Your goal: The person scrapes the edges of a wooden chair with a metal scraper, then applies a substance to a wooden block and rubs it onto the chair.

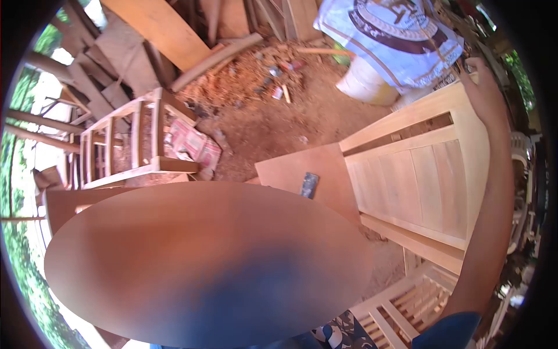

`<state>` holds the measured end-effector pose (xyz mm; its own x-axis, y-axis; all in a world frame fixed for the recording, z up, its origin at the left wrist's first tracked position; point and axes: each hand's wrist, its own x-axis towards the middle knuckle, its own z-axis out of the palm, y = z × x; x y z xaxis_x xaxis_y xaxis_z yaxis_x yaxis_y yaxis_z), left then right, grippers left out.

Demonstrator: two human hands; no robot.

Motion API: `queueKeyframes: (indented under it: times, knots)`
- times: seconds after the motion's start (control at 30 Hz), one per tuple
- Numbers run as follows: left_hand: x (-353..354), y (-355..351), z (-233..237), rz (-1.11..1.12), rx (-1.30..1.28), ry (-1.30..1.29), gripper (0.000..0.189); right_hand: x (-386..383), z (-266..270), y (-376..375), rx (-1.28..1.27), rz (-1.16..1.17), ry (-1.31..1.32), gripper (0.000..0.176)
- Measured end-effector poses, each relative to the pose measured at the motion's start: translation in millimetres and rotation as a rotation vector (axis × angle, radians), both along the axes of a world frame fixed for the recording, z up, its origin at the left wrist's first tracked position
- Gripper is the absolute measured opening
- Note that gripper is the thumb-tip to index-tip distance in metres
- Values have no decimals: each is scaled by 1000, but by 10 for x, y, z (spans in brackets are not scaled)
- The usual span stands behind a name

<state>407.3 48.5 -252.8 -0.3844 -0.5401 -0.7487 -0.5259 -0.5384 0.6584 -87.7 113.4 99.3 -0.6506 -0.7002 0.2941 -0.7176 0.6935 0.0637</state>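
Observation:
My right arm reaches up the right side from a blue sleeve. My right hand (480, 90) is at the upper corner of a pale panelled wooden frame (415, 177), its fingers bent over the edge. The frame has a long slot near its top and upright boards below, and it stands tilted. A flat brown board (279, 168) lies beside it, with a small dark block-like object (310, 185) on it. My left hand is not visible; a large blurred oval covers the lower left and middle.
A slatted wooden frame (136, 134) stands at left near a red-and-white cloth (195, 145). Wood shavings (232, 72) and scraps cover the ground. Planks (157, 26) lean at the back. A printed white sack (389, 43) hangs over a white container (369, 81). Slatted woodwork (401, 305) lies lower right.

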Motion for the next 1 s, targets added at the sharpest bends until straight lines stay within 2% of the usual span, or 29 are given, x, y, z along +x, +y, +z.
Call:
queueKeyframes:
  times: [0.07, 0.17, 0.27, 0.3, 0.4, 0.43, 0.47, 0.53, 0.57, 0.7, 0.77, 0.83, 0.9, 0.93, 1.0]
  knots:
    - [197, 195, -197, 68, -52, 103, 25, 88, 30, -48, 36, -81, 59, 46]
    - [579, 465, 303, 71, -266, -5, 21, 376, 128, -133, 16, -162, 35, 48]
    - [1211, 717, 686, 55, -527, -147, 29, 302, 126, -151, 44, -122, -38, 50]
    - [1442, 821, 656, 181, -605, -54, 33, 176, 71, -163, 36, -92, -40, 51]
    - [2056, 1071, 1121, 203, -684, -328, 31, 215, 47, -158, 13, -67, 66, 52]
    - [2174, 1193, 1349, 253, -679, -380, 28, 79, 21, -203, 144, -111, 70, 55]
    - [2328, 1323, 1417, 303, -723, -398, 27, 219, 105, -202, 163, -107, 34, 59]
    - [2622, 1629, 1500, 374, -809, -442, 24, -184, -87, -248, 168, -51, 149, 58]
    - [2728, 1779, 1532, 468, -789, -421, 24, -210, -100, -269, 200, -60, 169, 56]
    - [3277, 2299, 1351, 472, -666, -513, 17, 24, 9, -233, 177, -88, 118, 51]
    - [3536, 2520, 1207, 582, -643, -500, 16, -23, -35, -245, 131, -96, 170, 46]
    - [3761, 2644, 1163, 689, -612, -499, 15, -295, -100, -278, 195, -50, 329, 40]
    - [4001, 2730, 1193, 789, -566, -516, 13, -290, -218, -148, -234, 221, 401, 29]
    - [4151, 2794, 1062, 903, -530, -440, 13, -141, -260, -173, -445, 356, 425, 24]
    - [4493, 2863, 691, 1112, -452, -288, 13, 327, -660, -124, -614, 533, 584, 21]
